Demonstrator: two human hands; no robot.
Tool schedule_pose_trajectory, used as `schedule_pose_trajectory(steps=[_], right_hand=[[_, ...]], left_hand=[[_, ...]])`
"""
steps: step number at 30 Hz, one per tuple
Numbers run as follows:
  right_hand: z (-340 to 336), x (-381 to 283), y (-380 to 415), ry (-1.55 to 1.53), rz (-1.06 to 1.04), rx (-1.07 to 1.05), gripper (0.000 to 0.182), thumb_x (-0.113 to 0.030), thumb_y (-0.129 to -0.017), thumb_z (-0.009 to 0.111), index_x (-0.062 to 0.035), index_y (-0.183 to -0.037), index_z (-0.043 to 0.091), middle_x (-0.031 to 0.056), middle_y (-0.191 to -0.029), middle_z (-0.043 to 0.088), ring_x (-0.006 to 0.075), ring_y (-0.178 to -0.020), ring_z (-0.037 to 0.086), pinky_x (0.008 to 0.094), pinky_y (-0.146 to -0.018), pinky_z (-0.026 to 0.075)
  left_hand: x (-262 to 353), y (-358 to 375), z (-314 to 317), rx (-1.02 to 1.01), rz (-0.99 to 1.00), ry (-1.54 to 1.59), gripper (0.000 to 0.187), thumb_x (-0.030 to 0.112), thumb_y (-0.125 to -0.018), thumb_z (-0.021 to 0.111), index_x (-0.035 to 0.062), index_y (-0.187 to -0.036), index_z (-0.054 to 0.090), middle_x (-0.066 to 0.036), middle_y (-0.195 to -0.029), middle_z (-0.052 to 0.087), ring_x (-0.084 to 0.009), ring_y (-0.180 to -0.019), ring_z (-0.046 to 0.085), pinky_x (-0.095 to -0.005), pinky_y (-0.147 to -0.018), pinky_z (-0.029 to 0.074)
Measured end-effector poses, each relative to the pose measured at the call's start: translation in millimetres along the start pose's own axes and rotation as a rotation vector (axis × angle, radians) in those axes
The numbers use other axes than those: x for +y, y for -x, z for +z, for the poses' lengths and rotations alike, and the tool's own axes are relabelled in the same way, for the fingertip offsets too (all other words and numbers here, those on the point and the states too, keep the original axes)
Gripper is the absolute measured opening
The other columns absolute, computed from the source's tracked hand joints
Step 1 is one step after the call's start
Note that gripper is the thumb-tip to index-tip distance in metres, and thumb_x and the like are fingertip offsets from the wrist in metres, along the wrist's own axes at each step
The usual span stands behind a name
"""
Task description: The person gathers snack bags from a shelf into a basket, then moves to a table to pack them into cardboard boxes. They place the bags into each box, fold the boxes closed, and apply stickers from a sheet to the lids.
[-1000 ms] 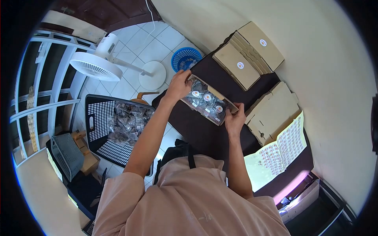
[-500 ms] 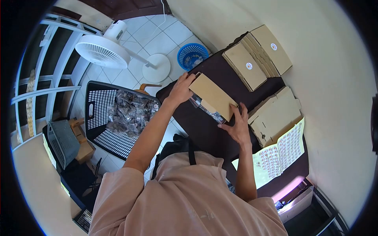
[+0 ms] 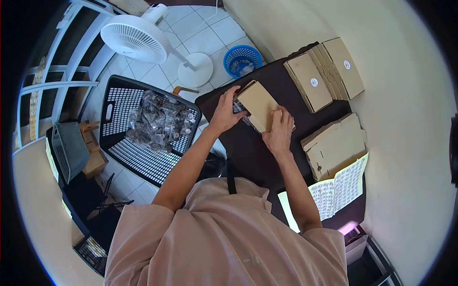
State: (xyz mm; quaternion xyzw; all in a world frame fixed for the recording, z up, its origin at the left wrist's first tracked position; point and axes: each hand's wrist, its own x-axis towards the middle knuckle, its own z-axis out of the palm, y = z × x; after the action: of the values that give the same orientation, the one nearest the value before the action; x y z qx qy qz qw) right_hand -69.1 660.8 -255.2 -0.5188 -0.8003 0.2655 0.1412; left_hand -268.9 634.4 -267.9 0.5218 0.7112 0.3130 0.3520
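A brown cardboard box [image 3: 258, 103] lies on the dark-covered table [image 3: 238, 152] before me, its lid nearly down and small plastic-wrapped items showing along its near left edge. My left hand [image 3: 226, 112] grips the left end of the box, thumb at the wrapped items and fingers at the far corner. On the right part of the lid rests my right hand [image 3: 280, 131], its fingers bent and close together, pressing on the cardboard.
A black crate [image 3: 143, 162] with many wrapped packets [image 3: 160, 121] stands at the left. Behind are a white fan [image 3: 136, 38] and a blue basket [image 3: 243, 59]. Closed boxes [image 3: 310, 83], flat cardboard [image 3: 336, 148] and sticker sheets [image 3: 348, 186] lie at the right.
The lid sits differently and more of the box's far left end shows. My right hand has moved from the near right corner onto the lid; my left thumb is now at the wrapped items.
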Motion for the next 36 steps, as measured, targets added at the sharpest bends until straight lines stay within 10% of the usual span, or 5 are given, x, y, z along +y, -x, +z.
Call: schedule_pose_trajectory(steps=[16, 19, 36], right_hand=[[16.1, -3.2, 4.5, 0.156, -0.058, 0.03, 0.056, 0.001, -0.056, 0.071, -0.0037, -0.105, 0.045, 0.0217, -0.132, 0.036, 0.0455, -0.123, 0.035, 0.0612, -0.102, 0.026], [15.7, -2.4, 4.2, 0.151, -0.055, 0.018, 0.056, 0.0, -0.056, 0.071, -0.004, -0.105, 0.045, 0.0217, -0.132, 0.035, 0.0452, -0.123, 0.035, 0.0611, -0.102, 0.026], [2.8, 6.0, 2.0, -0.071, -0.197, -0.054, 0.045, -0.023, -0.071, 0.076, -0.0097, -0.107, 0.053, 0.0183, -0.133, 0.037, 0.042, -0.125, 0.034, 0.0579, -0.099, 0.028]], left_hand=[[-5.0, 21.8, 9.7, 0.33, 0.149, -0.032, 0.053, 0.009, -0.072, 0.074, 0.0051, -0.115, 0.044, -0.017, -0.097, 0.053, -0.0361, -0.095, 0.053, -0.0392, -0.085, 0.045], [-9.8, 54.6, 14.9, 0.258, 0.127, -0.098, 0.024, 0.004, -0.079, 0.066, 0.0036, -0.102, 0.057, -0.014, -0.085, 0.053, -0.0318, -0.079, 0.055, -0.0383, -0.068, 0.046], [-12.3, 35.5, 9.5, -0.302, 0.012, -0.269, 0.044, 0.016, -0.075, 0.06, 0.01, -0.118, 0.059, -0.02, -0.086, 0.064, -0.0376, -0.076, 0.062, -0.047, -0.074, 0.05]])
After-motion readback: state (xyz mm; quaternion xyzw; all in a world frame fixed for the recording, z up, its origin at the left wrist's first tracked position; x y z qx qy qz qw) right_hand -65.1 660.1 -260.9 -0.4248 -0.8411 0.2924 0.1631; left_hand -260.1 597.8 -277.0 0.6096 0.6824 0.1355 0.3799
